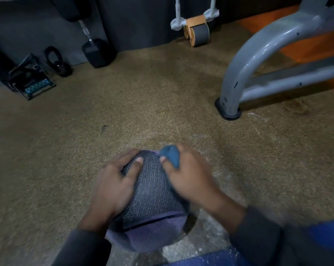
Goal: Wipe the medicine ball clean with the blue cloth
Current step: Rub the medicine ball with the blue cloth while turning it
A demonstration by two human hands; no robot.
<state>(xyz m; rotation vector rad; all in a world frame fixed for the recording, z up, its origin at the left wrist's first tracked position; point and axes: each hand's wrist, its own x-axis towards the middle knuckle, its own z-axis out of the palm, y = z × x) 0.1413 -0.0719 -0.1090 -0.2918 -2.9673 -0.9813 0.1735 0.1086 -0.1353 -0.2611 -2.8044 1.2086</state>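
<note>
Two hands are kept on the ball (pixel 152 191), which is sat on the floor (pixel 143 104) right at the bottom middle of the view, pretty much between the person's sleeves. It's grey and textured across the middle, with purple smooth bands at the near and far ends.

The left hand (pixel 114 181) is laid over the ball's left side, fingers spread and fairly straight, thumb resting up on the textured part. Nothing is gripped by it, it's just pressed flat against the surface.

The cloth (pixel 171 156) is bunched up in the right hand (pixel 187 175), pinched between thumb and fingers, and it's held against the ball's upper right edge near the far purple band. That hand is a bit blurred, so the exact finger placement can't be made out.

Further back, a grey curved frame (pixel 258 60) is planted on the floor to the right, well apart from the ball. A dumbbell (pixel 97 50) is leaned against the dark wall at the back left, a small kettlebell (pixel 58 64) is set just beside it, and a roller (pixel 197 34) is parked at the back centre.
</note>
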